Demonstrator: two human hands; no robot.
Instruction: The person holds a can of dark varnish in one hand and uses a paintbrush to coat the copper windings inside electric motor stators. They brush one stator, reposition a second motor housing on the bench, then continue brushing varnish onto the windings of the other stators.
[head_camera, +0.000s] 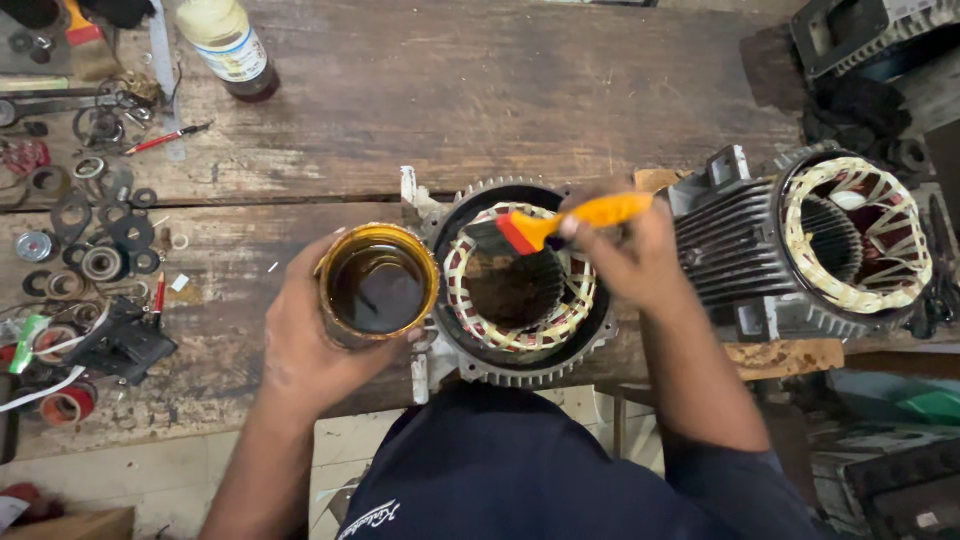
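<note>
My left hand grips a round tin can filled with dark brown liquid, held just left of a motor stator. My right hand holds a paintbrush with an orange handle, a red band and dark bristles. The bristles rest on the upper part of the copper windings. The stator stands open end up at the near edge of the wooden bench, with a toothed grey housing around pale, banded coils.
A second finned motor stator lies on its side to the right. Washers, bearings and rings are scattered at the left, with a red-handled tool. A bottle stands at the back left. Dark machine parts sit far right.
</note>
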